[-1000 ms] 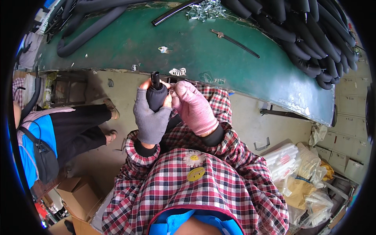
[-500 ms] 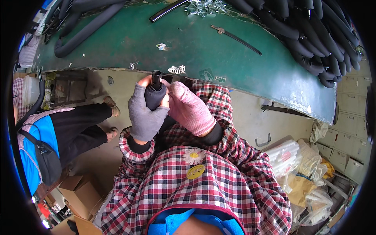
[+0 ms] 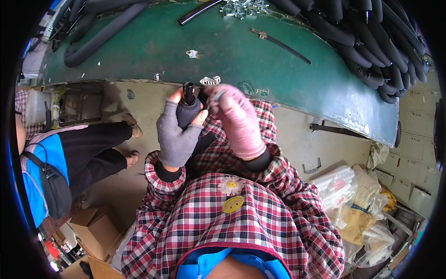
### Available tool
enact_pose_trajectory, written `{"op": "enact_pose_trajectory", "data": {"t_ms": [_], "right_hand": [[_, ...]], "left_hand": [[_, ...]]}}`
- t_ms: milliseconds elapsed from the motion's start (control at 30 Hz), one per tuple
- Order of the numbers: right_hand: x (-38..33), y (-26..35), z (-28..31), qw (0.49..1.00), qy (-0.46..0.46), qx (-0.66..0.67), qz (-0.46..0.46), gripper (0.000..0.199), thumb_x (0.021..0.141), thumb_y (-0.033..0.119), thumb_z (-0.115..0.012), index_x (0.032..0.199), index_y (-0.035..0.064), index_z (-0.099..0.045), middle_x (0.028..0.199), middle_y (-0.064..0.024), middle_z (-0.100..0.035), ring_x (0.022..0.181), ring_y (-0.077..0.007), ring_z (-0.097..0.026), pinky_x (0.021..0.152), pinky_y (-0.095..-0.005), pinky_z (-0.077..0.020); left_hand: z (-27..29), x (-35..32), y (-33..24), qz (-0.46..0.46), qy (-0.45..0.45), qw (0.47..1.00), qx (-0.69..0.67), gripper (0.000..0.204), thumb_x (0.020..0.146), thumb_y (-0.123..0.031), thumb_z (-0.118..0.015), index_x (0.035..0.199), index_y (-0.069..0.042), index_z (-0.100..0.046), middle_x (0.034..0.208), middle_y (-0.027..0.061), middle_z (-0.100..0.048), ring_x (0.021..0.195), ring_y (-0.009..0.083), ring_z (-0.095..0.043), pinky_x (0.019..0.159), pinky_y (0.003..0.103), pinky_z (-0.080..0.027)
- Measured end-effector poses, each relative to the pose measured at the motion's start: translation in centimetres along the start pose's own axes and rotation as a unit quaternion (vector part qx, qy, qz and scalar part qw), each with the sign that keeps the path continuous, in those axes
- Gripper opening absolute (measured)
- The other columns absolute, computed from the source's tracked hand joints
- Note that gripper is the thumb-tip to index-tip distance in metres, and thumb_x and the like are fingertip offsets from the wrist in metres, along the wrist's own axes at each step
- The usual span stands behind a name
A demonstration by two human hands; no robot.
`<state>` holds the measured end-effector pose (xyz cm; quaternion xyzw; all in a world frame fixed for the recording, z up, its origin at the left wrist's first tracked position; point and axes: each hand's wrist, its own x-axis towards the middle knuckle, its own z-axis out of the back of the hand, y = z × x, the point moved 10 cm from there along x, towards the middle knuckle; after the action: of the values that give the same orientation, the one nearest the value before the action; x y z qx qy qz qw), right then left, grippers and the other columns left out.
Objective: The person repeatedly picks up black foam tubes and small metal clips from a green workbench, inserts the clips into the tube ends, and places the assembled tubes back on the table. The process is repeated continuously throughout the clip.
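My left hand [image 3: 175, 137], in a grey fingerless glove, is closed around a black foam-covered tube [image 3: 186, 113]. From the top of the foam a bare, shiny black tube end [image 3: 188, 93] sticks up, and the lower part runs down in front of my lap. Just to the right, my right hand [image 3: 240, 123] in a pink glove is pinched on a small silvery metal piece [image 3: 218, 95]. Motion smears its fingertips, so the piece's exact shape is unclear. The right hand is slightly apart from the tube.
Across the front stretches a green workbench [image 3: 139, 56]. On it lie silvery metal clips [image 3: 244, 8], a thin dark strip [image 3: 283, 46] and piled foam-covered tubes [image 3: 367, 51]. A person in black trousers [image 3: 93, 153] is at left, near a cardboard box [image 3: 95, 232]. Plastic-wrapped bundles [image 3: 337, 188] lie right.
My right hand has drawn away from the tube to the right and turned more upright, and a silvery piece now shows in its fingers. My left hand, still gripping the tube, shifted slightly right.
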<state>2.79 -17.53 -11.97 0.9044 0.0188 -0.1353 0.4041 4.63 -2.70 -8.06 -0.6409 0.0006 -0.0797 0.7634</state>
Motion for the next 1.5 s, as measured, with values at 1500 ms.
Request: {"op": "enact_pose_trajectory", "data": {"t_ms": [1500], "right_hand": [[8.0,17.6,1.5,0.415,-0.081,-0.856,0.298,0.021,0.084,0.018,-0.071,0.103,0.0105,-0.074,0.103,-0.0109,-0.069,0.099,-0.0316,-0.066,0.086,-0.0413,-0.0543]], "left_hand": [[-3.2,3.6,-0.3,-0.092,0.129,0.935,0.318,0.052,0.089,-0.024,-0.074,0.138,-0.017,-0.061,0.096,0.0126,-0.069,0.083,0.0314,-0.069,0.073,0.04,-0.054]]}}
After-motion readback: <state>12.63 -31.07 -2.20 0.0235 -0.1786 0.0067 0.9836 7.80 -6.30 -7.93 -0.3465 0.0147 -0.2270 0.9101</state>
